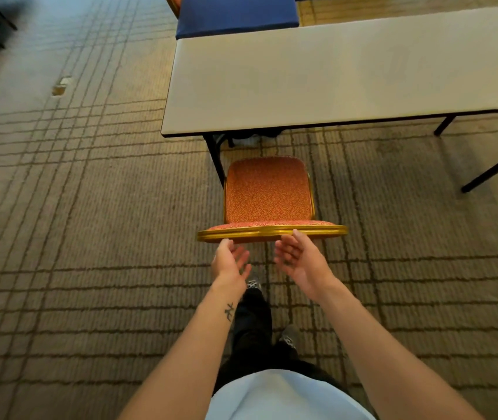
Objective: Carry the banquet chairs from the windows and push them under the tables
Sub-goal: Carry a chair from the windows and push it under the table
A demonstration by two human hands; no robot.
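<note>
In the head view, the banquet chair stands at the centre of the frame on the carpet, its seat just short of the near edge of the bench and beside the bench's black metal leg. Seat and back are padded in orange-red cloth with a fine maze-like pattern. The frame is gold-coloured metal, and the top rail of the back shows as a broad, slightly curved band. The bench top is long, rectangular, smooth and pale grey with a dark edge. The carpet is ribbed, beige-brown, and crossed by dark grid lines. A blue padded seat sits at the upper middle, past the bench's far edge.

Both bare arms reach forward from the bottom of the frame. The left hand hovers just below the rail, palm turned inward, its grip spread and slack and holding nothing. The right hand is turned palm up, fingers loosely curved, one fingertip at the rail, its grip likewise unclosed. A small dark tattoo marks the left forearm.
</note>
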